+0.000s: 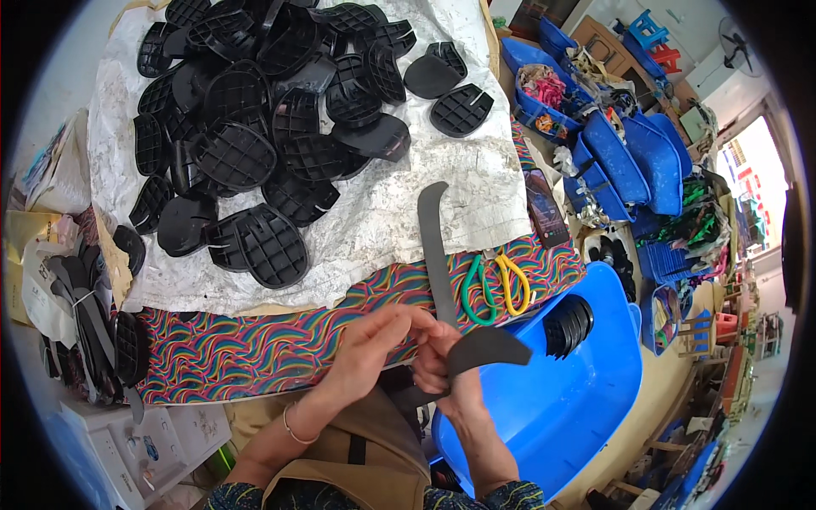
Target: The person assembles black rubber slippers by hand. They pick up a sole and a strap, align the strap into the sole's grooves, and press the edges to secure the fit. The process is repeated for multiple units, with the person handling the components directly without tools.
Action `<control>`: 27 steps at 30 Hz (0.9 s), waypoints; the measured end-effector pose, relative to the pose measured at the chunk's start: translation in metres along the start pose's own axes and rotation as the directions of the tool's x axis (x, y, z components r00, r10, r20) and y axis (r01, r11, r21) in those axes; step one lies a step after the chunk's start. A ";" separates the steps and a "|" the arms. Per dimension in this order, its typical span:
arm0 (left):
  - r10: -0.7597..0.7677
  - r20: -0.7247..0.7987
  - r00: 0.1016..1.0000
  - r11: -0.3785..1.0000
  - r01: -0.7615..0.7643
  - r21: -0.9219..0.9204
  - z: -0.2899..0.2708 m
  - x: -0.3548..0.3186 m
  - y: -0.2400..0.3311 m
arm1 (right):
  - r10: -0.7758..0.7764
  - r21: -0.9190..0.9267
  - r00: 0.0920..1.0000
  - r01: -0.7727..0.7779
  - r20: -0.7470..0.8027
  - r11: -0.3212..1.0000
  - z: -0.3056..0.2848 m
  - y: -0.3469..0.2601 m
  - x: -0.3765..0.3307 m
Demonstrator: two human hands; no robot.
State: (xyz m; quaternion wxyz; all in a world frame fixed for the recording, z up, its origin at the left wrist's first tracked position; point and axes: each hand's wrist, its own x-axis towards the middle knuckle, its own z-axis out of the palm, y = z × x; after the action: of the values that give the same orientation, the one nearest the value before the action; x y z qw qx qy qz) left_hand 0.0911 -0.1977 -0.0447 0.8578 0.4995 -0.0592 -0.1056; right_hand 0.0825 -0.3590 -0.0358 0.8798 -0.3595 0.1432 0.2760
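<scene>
My right hand [444,374] is closed round a curved black strip [491,348], whose wide end bends out over the wrist toward the blue tub. My left hand [371,350] meets it from the left, fingers bent and pressed together at the right fingertips; what they pinch is hidden. Beyond the hands, another long dark strip [432,234] with a hooked far end lies across the table edge, its near end reaching my fingers. Green- and yellow-handled pliers [496,285] rest just right of it. Heaped on the white sheet are several rounded black plastic pieces with gridded undersides [236,155].
A large blue tub [586,408] stands by the table's right edge, with black rounded pieces [568,327] stacked inside. A phone [545,206] lies near the pliers. Bundled black strips [89,319] hang at the left, above a white drawer unit [161,446]. More blue bins [614,149] line the right.
</scene>
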 end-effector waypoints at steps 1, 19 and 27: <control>0.032 -0.014 0.999 0.993 -0.031 0.112 0.005 -0.003 0.003 | -0.010 0.093 1.000 0.010 -0.002 0.996 0.002 0.005 0.001; -0.038 -0.267 0.963 0.997 0.021 -0.069 -0.025 -0.015 -0.027 | -0.860 -0.934 0.366 0.164 0.356 -0.317 -0.083 -0.165 0.053; -0.019 -0.262 0.965 0.998 0.002 -0.066 -0.037 -0.013 -0.035 | -0.693 -0.815 0.616 -0.138 0.374 -0.562 -0.138 -0.213 0.123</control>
State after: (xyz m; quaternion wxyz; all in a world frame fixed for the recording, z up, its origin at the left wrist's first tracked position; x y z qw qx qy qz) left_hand 0.0822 -0.1806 -0.0937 0.8734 0.4811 0.0612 -0.0447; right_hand 0.3003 -0.5355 -0.0697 0.1141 -0.9745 -0.0690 -0.1806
